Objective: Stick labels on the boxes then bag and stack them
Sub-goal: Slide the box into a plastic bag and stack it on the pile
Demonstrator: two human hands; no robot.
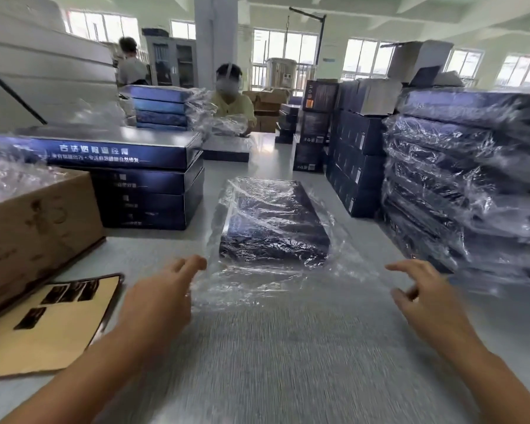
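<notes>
A dark blue box (pixel 273 218) lies in the middle of the grey table (pixel 288 347), inside a clear plastic bag (pixel 257 280) whose loose open end spreads toward me. My left hand (pixel 159 298) hovers at the bag's near left edge with relaxed fingers, touching or just short of the film. My right hand (pixel 423 298) hangs at the bag's near right side, fingers loosely bent, holding nothing. A sheet of dark labels (pixel 52 316) on tan backing lies at the left. Unbagged blue boxes (pixel 141 179) are stacked at the left, bagged boxes (pixel 471 185) at the right.
A cardboard carton (pixel 28 234) with plastic bags stands at the near left. Smaller dark boxes (pixel 358 160) are piled behind the bagged stack. A person in yellow (pixel 233 102) works at the table's far end; another stands farther back.
</notes>
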